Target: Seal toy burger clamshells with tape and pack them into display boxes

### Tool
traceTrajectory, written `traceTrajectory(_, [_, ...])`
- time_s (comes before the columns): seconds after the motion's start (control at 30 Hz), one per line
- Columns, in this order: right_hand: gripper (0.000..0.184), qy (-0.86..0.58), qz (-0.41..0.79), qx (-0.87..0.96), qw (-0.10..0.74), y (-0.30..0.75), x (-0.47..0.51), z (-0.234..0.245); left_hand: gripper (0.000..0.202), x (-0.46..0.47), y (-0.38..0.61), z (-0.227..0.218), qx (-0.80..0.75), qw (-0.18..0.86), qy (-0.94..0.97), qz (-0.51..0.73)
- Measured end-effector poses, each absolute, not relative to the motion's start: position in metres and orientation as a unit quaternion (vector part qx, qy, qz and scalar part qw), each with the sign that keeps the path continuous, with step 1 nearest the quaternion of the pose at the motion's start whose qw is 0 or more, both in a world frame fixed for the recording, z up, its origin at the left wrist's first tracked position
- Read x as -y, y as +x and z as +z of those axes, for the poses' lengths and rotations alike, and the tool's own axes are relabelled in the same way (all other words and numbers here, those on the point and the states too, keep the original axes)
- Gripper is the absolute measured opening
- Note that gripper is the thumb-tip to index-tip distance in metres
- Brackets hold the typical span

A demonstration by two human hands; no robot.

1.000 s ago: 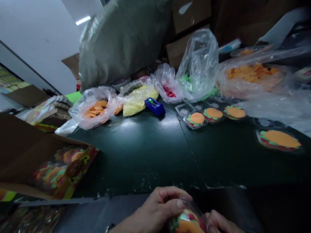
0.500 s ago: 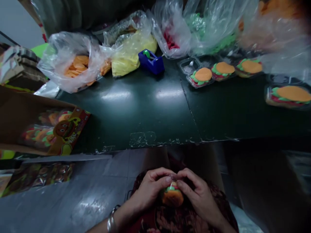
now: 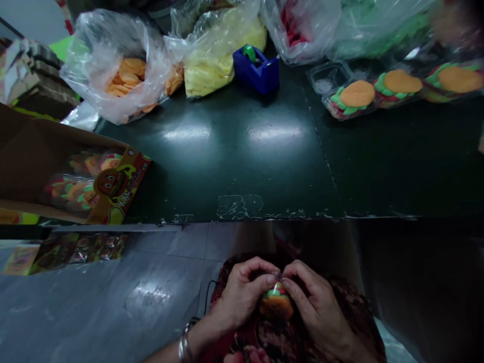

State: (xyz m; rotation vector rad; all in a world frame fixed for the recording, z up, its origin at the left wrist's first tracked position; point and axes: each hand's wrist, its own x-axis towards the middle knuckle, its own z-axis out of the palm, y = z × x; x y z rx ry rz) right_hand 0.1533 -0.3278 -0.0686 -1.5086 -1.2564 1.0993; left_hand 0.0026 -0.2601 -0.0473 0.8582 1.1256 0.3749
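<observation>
The head has tipped down since a moment ago, so more of the lap shows and less of the bags. The two hands have stayed together on the little burger, below the table edge.

From the head camera, the toy burger (image 3: 277, 305) sits in the person's lap, far below the blue tape dispenser (image 3: 256, 70) and a little to its right. It has an orange bun with green and red layers. It looks small, light and squashy, like foam, so I think it would bend if squeezed hard. There may be shiny clear wrap on it, which would be slippery, but it is too blurry to tell. The best place to hold it seems to be the round sides of the bun, with soft fingers.

The left hand (image 3: 242, 297) is curled around the burger's left side, with its thumb and first finger pinching at the top. A silver bracelet (image 3: 185, 345) is on that wrist. The right hand (image 3: 317, 307) is curled around the right side and pinches the same top spot. Neither hand is open.

The dark green table (image 3: 234, 166) holds the dispenser. Left of the dispenser are a bag of yellow pieces (image 3: 219, 65) and a bag of orange discs (image 3: 121, 75). Right of it are clear trays of burgers (image 3: 357, 96). Below it and far left is a cardboard box (image 3: 34, 161) with packed burgers.
</observation>
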Motion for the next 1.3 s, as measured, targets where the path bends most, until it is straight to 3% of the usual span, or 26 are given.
traceTrajectory(0.23, [0.016, -0.612, 0.406, 0.531, 0.423, 0.144, 0.335, -0.068, 0.019, 0.265, -0.004, -0.046, -0.500, 0.698, 0.482, 0.173])
traceTrajectory(0.43, [0.027, -0.618, 0.555, 0.396, 0.391, 0.148, 0.319, -0.074, 0.019, 0.251, 0.000, -0.065, -0.518, 0.778, 0.326, 0.142])
traceTrajectory(0.57, [0.027, -0.587, 0.588, 0.325, 0.451, 0.162, 0.307, -0.073, 0.037, 0.236, -0.004, -0.056, -0.446, 0.850, 0.201, 0.196])
traceTrajectory(0.7, [0.021, -0.552, 0.607, 0.212, 0.531, 0.166, 0.308, -0.064, 0.060, 0.242, -0.015, -0.026, -0.364, 0.887, 0.205, 0.197])
traceTrajectory(0.97, [0.018, -0.481, 0.604, 0.188, 0.607, 0.164, 0.284, -0.043, 0.039, 0.225, 0.018, -0.007, -0.397, 0.796, 0.199, 0.412])
traceTrajectory(1.3, [0.031, -0.483, 0.516, 0.276, 0.651, 0.177, 0.246, -0.040, 0.035, 0.181, 0.035, -0.003, -0.352, 0.760, 0.361, 0.410])
